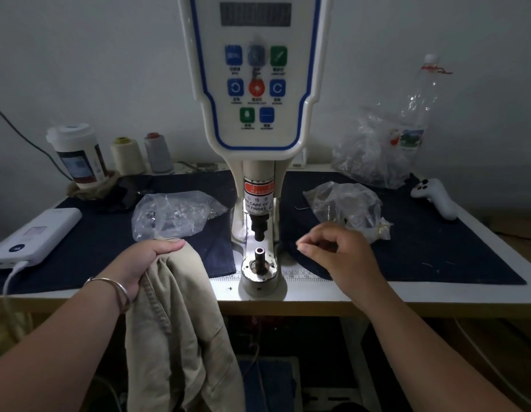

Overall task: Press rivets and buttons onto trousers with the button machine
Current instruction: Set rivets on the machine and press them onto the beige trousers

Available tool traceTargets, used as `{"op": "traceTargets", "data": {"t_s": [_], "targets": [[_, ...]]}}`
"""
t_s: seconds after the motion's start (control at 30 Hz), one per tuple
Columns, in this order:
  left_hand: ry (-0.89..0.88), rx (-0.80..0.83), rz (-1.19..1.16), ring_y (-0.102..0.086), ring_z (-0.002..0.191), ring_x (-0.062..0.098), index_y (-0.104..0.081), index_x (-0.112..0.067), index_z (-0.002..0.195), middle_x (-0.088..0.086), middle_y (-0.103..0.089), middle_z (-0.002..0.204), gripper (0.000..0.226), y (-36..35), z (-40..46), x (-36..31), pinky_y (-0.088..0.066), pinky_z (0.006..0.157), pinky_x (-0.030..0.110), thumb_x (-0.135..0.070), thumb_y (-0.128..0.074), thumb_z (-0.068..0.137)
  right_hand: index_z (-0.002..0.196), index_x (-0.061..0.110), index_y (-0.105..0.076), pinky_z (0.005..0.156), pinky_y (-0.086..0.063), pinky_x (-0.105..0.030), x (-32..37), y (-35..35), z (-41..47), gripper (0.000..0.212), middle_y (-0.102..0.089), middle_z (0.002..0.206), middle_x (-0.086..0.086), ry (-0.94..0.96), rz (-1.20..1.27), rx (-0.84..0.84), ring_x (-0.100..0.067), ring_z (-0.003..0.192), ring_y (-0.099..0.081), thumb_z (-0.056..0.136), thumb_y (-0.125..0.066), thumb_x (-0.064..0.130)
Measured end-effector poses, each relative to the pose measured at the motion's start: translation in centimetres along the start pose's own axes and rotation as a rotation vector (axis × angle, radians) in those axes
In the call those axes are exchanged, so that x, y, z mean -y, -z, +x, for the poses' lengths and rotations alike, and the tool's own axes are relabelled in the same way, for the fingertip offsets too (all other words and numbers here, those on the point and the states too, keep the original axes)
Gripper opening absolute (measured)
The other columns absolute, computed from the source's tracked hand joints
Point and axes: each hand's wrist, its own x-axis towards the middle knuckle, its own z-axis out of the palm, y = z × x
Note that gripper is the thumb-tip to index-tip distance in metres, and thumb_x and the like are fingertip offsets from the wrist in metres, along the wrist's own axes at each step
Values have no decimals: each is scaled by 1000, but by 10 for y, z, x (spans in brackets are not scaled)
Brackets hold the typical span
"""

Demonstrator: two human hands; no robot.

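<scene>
The beige trousers (181, 322) are held bunched in the left hand (148, 263), whose grip is clamped on the fabric at the table's (317, 295) front edge, just left of the button machine (252, 99); most of the cloth hangs down below the edge. A metal bangle (115, 288) is worn on that wrist. The right hand (338, 257) is raised over the dark cloth mat (436, 248) to the right of the machine, with thumb and forefinger brought together as in a pinch; whether something small is held between them cannot be told, as the light is dim. The machine's lower die (260, 254) stands bare beneath the punch (260, 227), lit from above. A clear bag of small metal parts (172, 215) lies left of the column, and a second clear bag (344, 206) lies right of it, just behind the right hand. Further back, a lidded cup (77, 156), two thread cones (142, 154) and a plastic bottle (419, 108) are seen, with a white power bank (35, 233) at the left edge and a white controller (436, 196) at the right.
</scene>
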Motion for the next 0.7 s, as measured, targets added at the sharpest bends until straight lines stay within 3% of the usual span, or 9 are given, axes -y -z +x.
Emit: {"op": "traceTargets", "data": {"t_s": [0.13,0.27,0.37,0.47,0.7], "targets": [[-1,-10,-7,-69,77,27,-75,-9,78,15,-72,80,13,1,0,0,-54,83,41,-22,-73,81,78,16,-74,69,-47,-17,21,-25,8,6,-67,84,4,-22,116,103,-16,74,-59,81,-74,11],[-14,15,-7,-71,75,25,-78,-11,68,14,-73,80,19,1,1,1,-54,77,38,-22,-72,82,75,24,-71,69,-51,-23,22,-36,14,12,-62,72,15,-66,132,154,-6,67,-54,82,-74,14],[-12,24,-18,-71,77,25,-77,-11,70,14,-73,81,17,2,1,1,-54,77,38,-22,-73,82,75,24,-72,71,-51,-31,19,-40,17,12,-62,74,7,-66,130,169,-9,68,-53,81,-75,14],[-18,27,-19,-70,81,26,-75,-10,78,14,-73,84,12,3,2,1,-54,82,39,-22,-73,81,74,26,-72,65,-46,-25,17,-43,17,15,-63,84,-8,-55,124,175,-8,66,-51,81,-76,13],[-4,13,-12,-70,77,26,-74,-8,80,14,-72,80,14,3,2,1,-54,79,39,-22,-75,80,67,29,-71,65,-46,-26,13,-47,20,23,-63,80,6,-43,123,160,-6,66,-51,79,-77,10]]}}
